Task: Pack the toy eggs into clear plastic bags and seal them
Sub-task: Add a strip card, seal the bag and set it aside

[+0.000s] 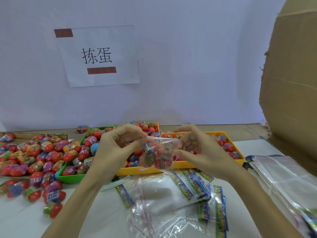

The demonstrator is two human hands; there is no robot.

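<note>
Head view: we are holding a clear bag (157,154) of toy eggs (159,150) above the yellow tray (180,164), left hand (118,145) and right hand (193,145) each pinching its mouth. Sealing well probably means aligning the edges, then pressing evenly across.

A packing workstation: a printed paper sign (97,55) taped to the wall, sorting trays (180,164) and stacked bags (291,177) on the tabletop.
</note>
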